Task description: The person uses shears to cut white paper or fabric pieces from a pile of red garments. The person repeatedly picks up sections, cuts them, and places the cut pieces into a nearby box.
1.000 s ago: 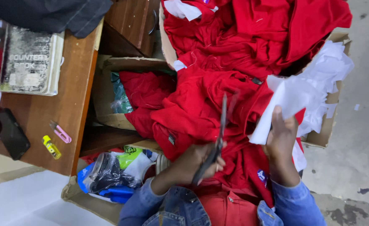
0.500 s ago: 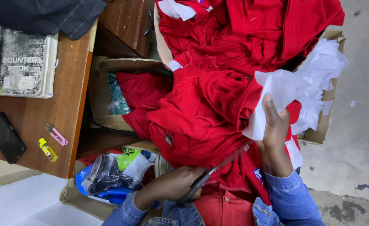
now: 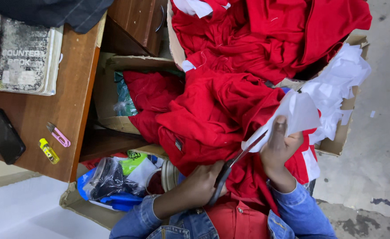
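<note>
Concrete floor, cardboard box holding red garments, white scraps

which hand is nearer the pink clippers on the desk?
Left. The left hand, gripping the scissors, sits closer to the pink clippers; the right hand, holding white fabric, is farther away.

A brown wooden desk stands at the left, with a darker wooden drawer unit beside it. Grey concrete floor, faintly stained, stretches along the right. A pale surface shows bottom left, evenly lit.
</note>
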